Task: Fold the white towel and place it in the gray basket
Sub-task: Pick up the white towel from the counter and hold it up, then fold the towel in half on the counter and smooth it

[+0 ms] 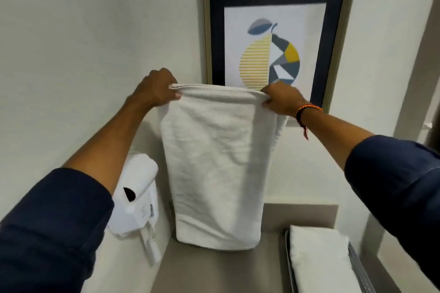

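White towel (pixel 214 162) hangs in the air in front of the wall, held up by its top edge, and it is already doubled, with several layers visible along that edge. Its lower end is a rounded fold that hangs just above the gray counter (pixel 214 269), or perhaps touches it; I cannot tell which. The left hand (pixel 157 89) grasps the top left corner, the fingers curled over the edge and the thumb pressed on the front of the cloth. The right hand (pixel 282 100) pinches the top right corner in the same way, fingers closed on the layers. Both arms are stretched forward, with dark blue sleeves (pixel 47 228) pushed up to the forearms, and on the right wrist there is an orange and black thread bracelet (pixel 307 109) with a red tail hanging down. At the lower right, on the counter, stands the gray basket (pixel 357 266), of which only a part is in view, and a folded white towel (pixel 319 257) already lies inside it. To the left of the hanging towel, a white wall-mounted hair dryer (pixel 137 200) is fixed to the side wall, with its cord hanging below. Behind the towel, on the back wall, hangs a framed picture (pixel 273 38) of a pear in yellow, gray and blue shapes; the towel's top edge covers its lower part.
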